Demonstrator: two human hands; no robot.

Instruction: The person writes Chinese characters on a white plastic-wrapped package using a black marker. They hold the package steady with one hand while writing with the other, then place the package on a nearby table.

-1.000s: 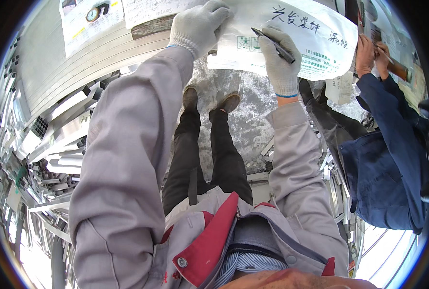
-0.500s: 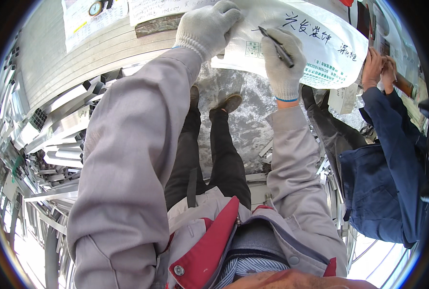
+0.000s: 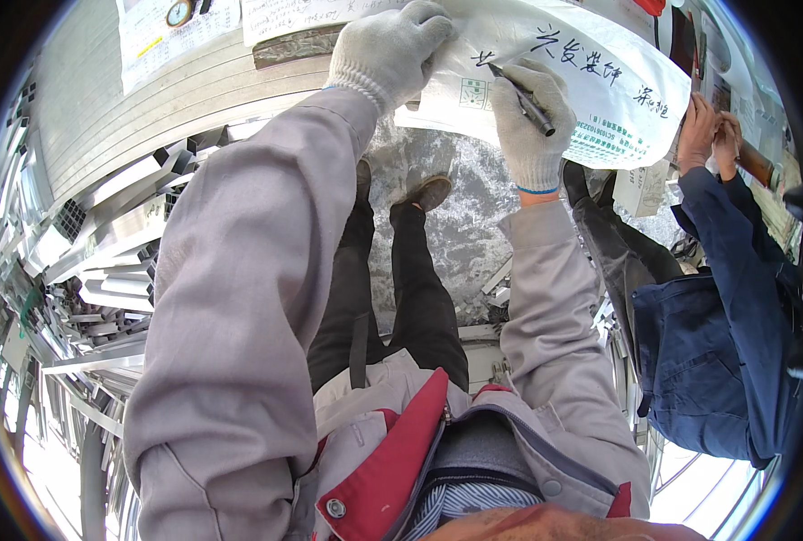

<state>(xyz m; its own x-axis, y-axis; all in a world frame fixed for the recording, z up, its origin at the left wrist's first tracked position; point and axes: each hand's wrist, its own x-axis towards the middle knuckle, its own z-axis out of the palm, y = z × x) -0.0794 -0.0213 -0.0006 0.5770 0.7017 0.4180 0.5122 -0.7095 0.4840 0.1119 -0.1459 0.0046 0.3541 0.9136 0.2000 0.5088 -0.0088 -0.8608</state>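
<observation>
My right hand (image 3: pixel 535 122), in a white knit glove, grips a black marker pen (image 3: pixel 529 110). The pen's tip touches a white sheet with green print (image 3: pixel 591 90), which looks like a flattened sack. Large dark handwriting runs across the sheet's upper and right parts, and fresh short strokes lie at the pen tip. On the sheet's left edge rests my left hand (image 3: pixel 390 52), gloved too, its fingers bent and pressed together as if holding the edge. Its fingertips and thumb are partly hidden.
Written papers and a round dial gauge (image 3: pixel 179 13) lie on the ribbed grey surface (image 3: pixel 86 90), beside a dark flat bar (image 3: pixel 295 49). Metal profiles (image 3: pixel 113 243) are piled at left. A co-worker's bare hands (image 3: pixel 712 135) are at the sheet's right end.
My right hand has shifted slightly down and right with the marker pen. More strokes now show at its tip. My left hand has stayed in place.
</observation>
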